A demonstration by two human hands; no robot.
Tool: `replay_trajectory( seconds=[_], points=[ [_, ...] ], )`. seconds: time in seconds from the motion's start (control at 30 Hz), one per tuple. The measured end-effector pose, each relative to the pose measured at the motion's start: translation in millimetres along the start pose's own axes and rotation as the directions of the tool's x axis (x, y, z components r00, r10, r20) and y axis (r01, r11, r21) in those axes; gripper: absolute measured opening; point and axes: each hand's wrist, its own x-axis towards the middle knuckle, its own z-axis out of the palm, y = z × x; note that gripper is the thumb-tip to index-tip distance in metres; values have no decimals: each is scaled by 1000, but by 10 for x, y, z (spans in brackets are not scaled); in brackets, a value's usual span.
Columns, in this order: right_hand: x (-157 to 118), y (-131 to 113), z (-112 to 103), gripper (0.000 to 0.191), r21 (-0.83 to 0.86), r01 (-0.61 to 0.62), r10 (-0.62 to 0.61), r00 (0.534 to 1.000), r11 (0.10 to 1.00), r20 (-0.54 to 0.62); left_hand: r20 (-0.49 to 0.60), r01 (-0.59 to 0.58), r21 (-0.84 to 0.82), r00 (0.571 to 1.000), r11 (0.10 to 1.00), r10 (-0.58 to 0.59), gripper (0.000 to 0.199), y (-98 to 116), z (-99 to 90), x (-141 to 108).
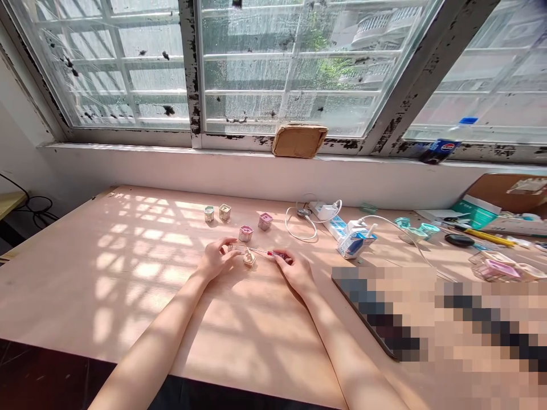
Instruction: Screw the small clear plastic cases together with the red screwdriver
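Note:
My left hand (216,257) is closed, thumb and forefinger pinching a small wire-like lattice piece (231,247), partly hidden by the fingers. In my right hand (296,267) is a slim tool with a red and dark handle (270,253); its thin shaft points left towards the lattice piece. A small beige hexagonal piece (249,259) lies on the table between both hands. Just beyond stand two little pink-topped hexagonal lattice boxes, a nearer pink box (245,233) and a farther pink box (265,221). Farther left are a mint-topped box (209,214) and a beige-topped box (224,212).
A power strip (329,219) with white cables and a blue-white carton (355,239) stand right of my hands. Farther right are mint pieces (416,230), a black mouse (459,240), a yellow pen (489,236) and pink-beige parts (504,269). A cola bottle (447,145) leans on the sill.

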Motion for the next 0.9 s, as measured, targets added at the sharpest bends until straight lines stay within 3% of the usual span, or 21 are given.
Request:
replay_trajectory(
  seconds=[0.13, 0.47, 0.77, 0.9],
  points=[
    [1, 14, 9, 31, 19, 10, -10, 1000, 1000, 4, -98, 64, 4, 993, 998, -63, 30, -63, -6, 46],
    [9, 63, 9, 32, 2, 19, -19, 1000, 1000, -2, -132, 93, -31, 987, 995, -96, 32, -87, -37, 69],
    [15, 60, 13, 34, 11, 19, -19, 1000, 1000, -6, -31, -92, 90, 995, 992, 96, 29, -98, -27, 58],
    [33, 71, 12, 37, -7, 2, -2, 1000, 1000, -8, -2, -122, 105, 992, 987, 123, 30, -137, -23, 63]
  ],
)
